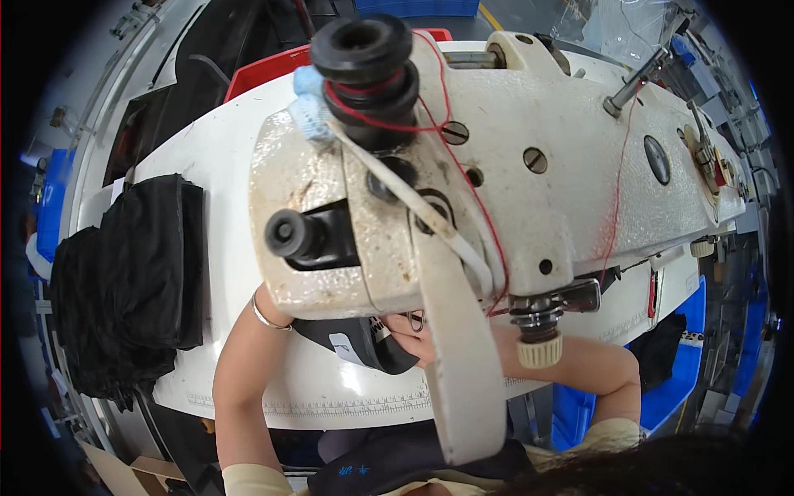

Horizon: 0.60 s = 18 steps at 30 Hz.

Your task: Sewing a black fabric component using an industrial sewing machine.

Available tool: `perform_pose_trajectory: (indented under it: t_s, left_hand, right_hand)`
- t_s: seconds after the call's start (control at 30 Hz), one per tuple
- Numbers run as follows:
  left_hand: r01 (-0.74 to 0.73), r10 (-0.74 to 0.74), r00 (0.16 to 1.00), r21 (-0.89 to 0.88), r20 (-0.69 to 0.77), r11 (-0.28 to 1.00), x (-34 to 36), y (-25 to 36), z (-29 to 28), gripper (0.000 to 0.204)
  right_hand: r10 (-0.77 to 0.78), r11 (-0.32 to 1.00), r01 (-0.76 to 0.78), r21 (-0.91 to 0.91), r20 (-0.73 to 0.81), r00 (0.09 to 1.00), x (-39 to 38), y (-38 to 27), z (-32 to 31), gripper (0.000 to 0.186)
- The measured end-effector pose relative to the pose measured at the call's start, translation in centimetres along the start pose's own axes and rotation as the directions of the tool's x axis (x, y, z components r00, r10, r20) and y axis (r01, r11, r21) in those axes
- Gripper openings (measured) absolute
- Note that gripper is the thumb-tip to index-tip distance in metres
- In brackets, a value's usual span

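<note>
Below the sewing machine's head, near half past six from the middle of my view, sits the dark cloth piece [370, 349], curled at its near edge, with a white label [346, 349] on its outer face and some white printing beside the right hand [411, 337]. At six o'clock I see that hand's fingers, bent and close together against the cloth; the lever hides the rest, so I can't tell how firmly they grip. My left hand [276, 306], at eight o'clock, shows only its heel, above a silver bracelet [263, 314]; its fingers are behind the machine, so I can't tell how open they are or what they hold.

Over both hands I have the off-white sewing machine [389, 248], red thread [478, 198] looped around its black knob [361, 50] at twelve and running down toward five, where the pale, flat lever [463, 355] hangs. Around it spreads the white tabletop [227, 248], a ruler scale along its near edge. Further out, black cloths [145, 273] are stacked at nine, a red bin [269, 70] stands at eleven and a blue bin [686, 388] at four, with black cloth inside
</note>
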<state>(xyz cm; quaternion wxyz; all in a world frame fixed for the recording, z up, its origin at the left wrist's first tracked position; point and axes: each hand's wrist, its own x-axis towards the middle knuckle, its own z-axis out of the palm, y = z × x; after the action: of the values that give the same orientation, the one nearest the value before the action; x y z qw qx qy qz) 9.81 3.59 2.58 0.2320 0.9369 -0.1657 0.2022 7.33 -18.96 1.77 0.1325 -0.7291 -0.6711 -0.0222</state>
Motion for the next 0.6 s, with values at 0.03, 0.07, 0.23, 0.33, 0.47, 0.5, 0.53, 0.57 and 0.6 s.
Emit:
perform_pose_trajectory:
  t_s: [0.03, 0.07, 0.23, 0.33, 0.47, 0.5, 0.53, 0.57, 0.6]
  left_hand:
    - [0.003, -0.003, 1.000, -0.008, 0.000, 1.000, 0.0, 0.0, -0.1, 0.016]
    - [0.005, -0.005, 1.000, -0.009, 0.003, 1.000, 0.0, 0.0, -0.3, 0.016]
    - [0.019, -0.019, 1.000, -0.019, -0.011, 1.000, -0.1, -0.1, -0.7, 0.016]
    - [0.037, -0.038, 0.998, -0.039, -0.042, 0.999, -0.5, -0.8, -1.0, 0.015]
    - [0.106, -0.120, 0.986, -0.121, -0.119, 0.987, -1.6, -1.3, -3.3, 0.015]
    - [0.142, -0.164, 0.977, -0.160, -0.133, 0.977, -1.9, -1.0, -4.4, 0.015]
    - [0.180, -0.209, 0.969, -0.202, -0.135, 0.963, -2.2, -0.4, -5.6, 0.015]
    - [0.240, -0.271, 0.957, -0.239, -0.103, 0.941, -2.6, 0.5, -6.7, 0.015]
    - [0.320, -0.340, 0.940, -0.256, -0.039, 0.912, -3.1, 1.8, -7.8, 0.015]
  right_hand:
    - [-0.051, 0.995, 0.050, -0.082, -0.014, 0.999, -0.2, 0.0, -0.2, 0.011]
    - [-0.045, 0.996, 0.043, -0.080, -0.012, 0.999, -0.3, 0.0, -0.4, 0.011]
    - [-0.084, 0.994, 0.080, -0.071, -0.050, 0.995, -0.1, 0.3, -0.4, 0.024]
    - [-0.032, 0.993, 0.040, 0.114, -0.069, 0.997, -0.5, -0.1, -0.7, 0.035]
    - [0.289, 0.866, -0.172, 0.469, -0.190, 0.938, -4.0, -0.2, -3.8, 0.033]
    - [0.440, 0.887, -0.388, 0.251, -0.206, 0.874, -5.2, 0.8, -4.6, 0.029]
    - [0.558, 0.820, -0.571, 0.021, -0.246, 0.792, -6.5, 2.7, -5.4, 0.025]
    - [0.545, 0.757, -0.603, -0.251, -0.267, 0.795, -7.6, 4.8, -5.9, 0.021]
    - [0.567, 0.627, -0.594, -0.504, -0.228, 0.792, -8.4, 7.0, -5.9, 0.018]
